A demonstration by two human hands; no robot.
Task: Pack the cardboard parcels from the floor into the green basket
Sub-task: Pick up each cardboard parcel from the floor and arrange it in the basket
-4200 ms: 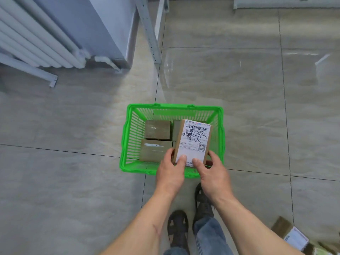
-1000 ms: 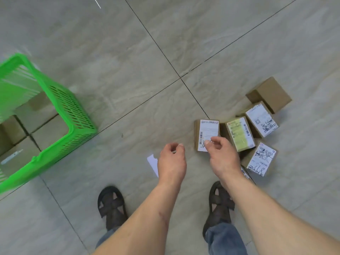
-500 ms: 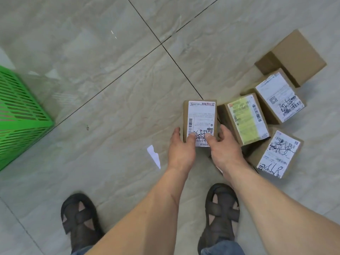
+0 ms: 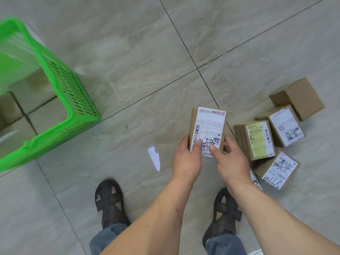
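A small cardboard parcel [image 4: 207, 124] with a white shipping label is held above the floor. My left hand [image 4: 187, 160] grips its near-left corner and my right hand [image 4: 230, 161] its near-right corner, thumbs on the label. The green basket [image 4: 73, 100] stands on the floor at the left, with several brown parcels [image 4: 35, 92] inside. To the right lie more parcels: one with a yellow-green label [image 4: 257, 140], one with a white label [image 4: 287, 126], a plain brown one [image 4: 298, 98] and a scribbled-label one [image 4: 277, 168].
A white paper scrap [image 4: 154, 158] lies on the grey tiled floor between the basket and my hands. My two sandalled feet [image 4: 110, 201] [image 4: 224, 207] stand below. Another parcel's edge [image 4: 255, 179] shows partly behind my right forearm.
Both hands closed on the white-label parcel and lifted it off the floor. The view swung left, bringing the basket back into sight.
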